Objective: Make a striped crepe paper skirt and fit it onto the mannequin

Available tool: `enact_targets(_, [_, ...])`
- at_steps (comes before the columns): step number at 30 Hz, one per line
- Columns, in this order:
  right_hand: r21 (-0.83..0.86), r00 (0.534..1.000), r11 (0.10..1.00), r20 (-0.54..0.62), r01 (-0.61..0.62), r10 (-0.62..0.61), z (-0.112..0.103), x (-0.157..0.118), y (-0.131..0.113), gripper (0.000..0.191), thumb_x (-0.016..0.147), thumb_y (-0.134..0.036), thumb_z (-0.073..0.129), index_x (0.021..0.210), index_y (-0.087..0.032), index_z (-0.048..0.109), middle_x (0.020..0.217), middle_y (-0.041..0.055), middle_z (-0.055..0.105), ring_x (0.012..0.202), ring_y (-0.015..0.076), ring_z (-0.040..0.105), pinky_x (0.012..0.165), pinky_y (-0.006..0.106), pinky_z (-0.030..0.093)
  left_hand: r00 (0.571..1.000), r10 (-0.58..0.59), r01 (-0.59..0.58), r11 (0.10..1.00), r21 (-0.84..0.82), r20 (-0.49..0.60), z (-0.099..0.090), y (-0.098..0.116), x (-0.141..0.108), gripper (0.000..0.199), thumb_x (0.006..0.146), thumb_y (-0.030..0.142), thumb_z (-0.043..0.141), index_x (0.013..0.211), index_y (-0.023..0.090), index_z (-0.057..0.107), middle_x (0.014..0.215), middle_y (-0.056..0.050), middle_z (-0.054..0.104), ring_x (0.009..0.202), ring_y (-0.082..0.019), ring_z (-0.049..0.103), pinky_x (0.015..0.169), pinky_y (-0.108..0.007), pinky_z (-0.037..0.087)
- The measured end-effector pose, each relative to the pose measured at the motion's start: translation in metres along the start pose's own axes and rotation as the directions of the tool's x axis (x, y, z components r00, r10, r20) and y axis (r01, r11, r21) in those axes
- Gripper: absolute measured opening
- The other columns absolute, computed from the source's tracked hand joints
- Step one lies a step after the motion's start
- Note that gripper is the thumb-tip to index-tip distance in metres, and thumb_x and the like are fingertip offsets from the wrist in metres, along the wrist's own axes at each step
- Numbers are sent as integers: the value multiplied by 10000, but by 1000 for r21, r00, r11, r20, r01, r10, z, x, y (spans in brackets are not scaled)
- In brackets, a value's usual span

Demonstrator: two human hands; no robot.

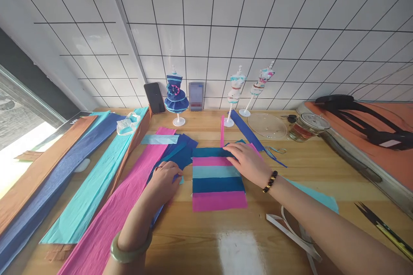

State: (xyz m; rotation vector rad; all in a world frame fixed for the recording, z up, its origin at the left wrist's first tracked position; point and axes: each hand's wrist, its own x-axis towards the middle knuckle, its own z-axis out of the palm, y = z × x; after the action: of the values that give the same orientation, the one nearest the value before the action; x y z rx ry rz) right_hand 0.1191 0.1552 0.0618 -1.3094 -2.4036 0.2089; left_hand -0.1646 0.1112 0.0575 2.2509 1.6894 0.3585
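A striped piece [217, 172] of pink, teal and light blue bands lies flat on the wooden table [200, 240]. My right hand [247, 161] rests at its upper right, fingers apart and fingertips on the top bands. To the left of the piece is my left hand [167, 176], its fingers curled down over dark blue and teal strips [180, 150]; what its fingertips hold, if anything, is hidden. A long pink strip [129, 202] runs beside my left forearm.
Orange, blue and turquoise strips [87, 202] cover the left side. At the back stand a dressed mannequin [176, 94], two white mannequins [237, 90] and two phones [155, 98]. Right: a glass jar [308, 126], white strips [293, 234] and scissors [383, 227].
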Motion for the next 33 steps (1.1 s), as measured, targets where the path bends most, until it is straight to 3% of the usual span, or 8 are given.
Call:
enact_targets(4, [-26,996,996,-33,-88,87,-32,-44,18,271,882,-221,451,1127,-216,566,1156,77,613,1113,230,532,981,426,406,992,31,-30,1000,5,-121,2,0,2,320,806,192,438,1061,145,624,1043,-129,656,993,-276,577,848,-421,448])
enact_targets(8, [-76,967,964,-36,-255,253,-63,-111,56,258,876,-262,435,1066,-206,601,1077,82,655,1024,226,592,898,382,477,977,100,-109,993,-35,-189,4,2,7,303,809,336,451,935,149,653,950,-130,690,925,-282,617,837,-410,459])
enact_targets(13, [-96,892,887,-25,-451,451,-74,-177,92,255,842,-238,442,1005,-188,631,998,99,684,911,233,636,814,388,510,949,-82,21,980,-197,-305,7,6,13,412,854,392,361,1199,216,500,870,-33,699,845,-221,657,730,-315,498])
enact_targets(18, [-46,870,870,37,-491,492,-70,-187,103,246,782,-215,517,994,-187,638,1004,94,672,948,227,608,835,362,478,923,-178,95,964,-247,-341,4,27,10,538,862,417,367,1350,195,325,935,-63,688,828,-235,635,712,-344,486])
enact_targets(22, [-6,869,874,109,-486,483,-77,-181,105,170,781,-223,495,817,-201,659,791,50,687,742,203,629,680,309,491,935,-162,78,962,-262,-315,-2,41,7,526,864,436,384,1344,227,337,908,-34,674,754,-200,616,703,-326,480])
enact_targets(27, [10,875,879,95,-477,474,-97,-170,78,211,818,-302,454,721,-209,617,730,48,666,692,214,611,622,314,465,951,-133,47,955,-293,-280,-4,56,-1,521,843,441,441,1319,236,384,914,-25,666,797,-192,602,734,-341,487])
enact_targets(30, [55,900,899,57,-434,431,-105,-161,28,206,868,-330,429,847,-244,616,875,51,680,780,214,613,694,323,462,966,-30,-55,946,-319,-255,1,78,-16,620,763,431,587,1317,254,374,1114,-63,623,1026,-237,573,896,-406,447])
enact_targets(33, [172,957,946,153,-273,248,-100,-153,-30,232,909,-342,412,852,-266,624,861,25,676,786,201,612,714,319,459,960,181,-249,899,-361,-212,9,103,-37,764,709,415,675,1358,291,292,1382,-104,435,1268,-288,387,1027,-464,334])
